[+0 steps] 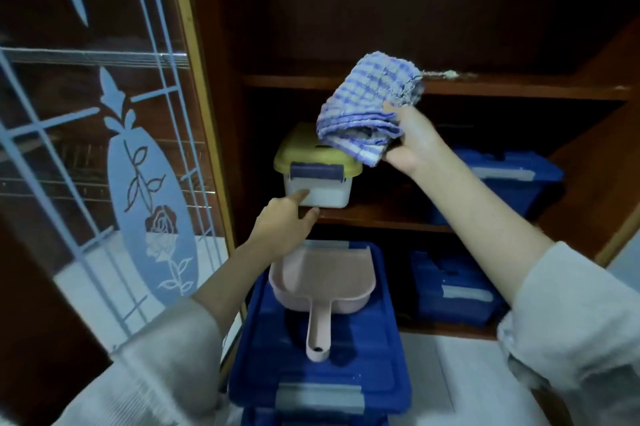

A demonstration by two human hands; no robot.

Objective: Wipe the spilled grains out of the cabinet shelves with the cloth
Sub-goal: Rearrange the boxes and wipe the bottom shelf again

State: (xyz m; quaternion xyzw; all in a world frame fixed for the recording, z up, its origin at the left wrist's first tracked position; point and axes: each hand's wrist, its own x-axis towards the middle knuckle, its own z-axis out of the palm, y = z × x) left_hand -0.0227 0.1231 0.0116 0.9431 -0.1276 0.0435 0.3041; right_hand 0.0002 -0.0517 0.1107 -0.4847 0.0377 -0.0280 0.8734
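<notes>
Nearest me, grey sleeves [166, 356] are framing a blue bin [311, 366] whose lid is carrying a pink dustpan [322, 281]. I am watching the left hand [282, 221] reaching to the middle shelf [381, 216], forefinger straight and touching a yellow-lidded box [317, 190], gripping nothing. Right hand [412, 138] is clutching the folded checked cloth [367, 110], held up before the upper shelf [519, 87]. Spilled grains [446, 74] are lying in a pale streak on that shelf's front edge, just right of the cloth.
</notes>
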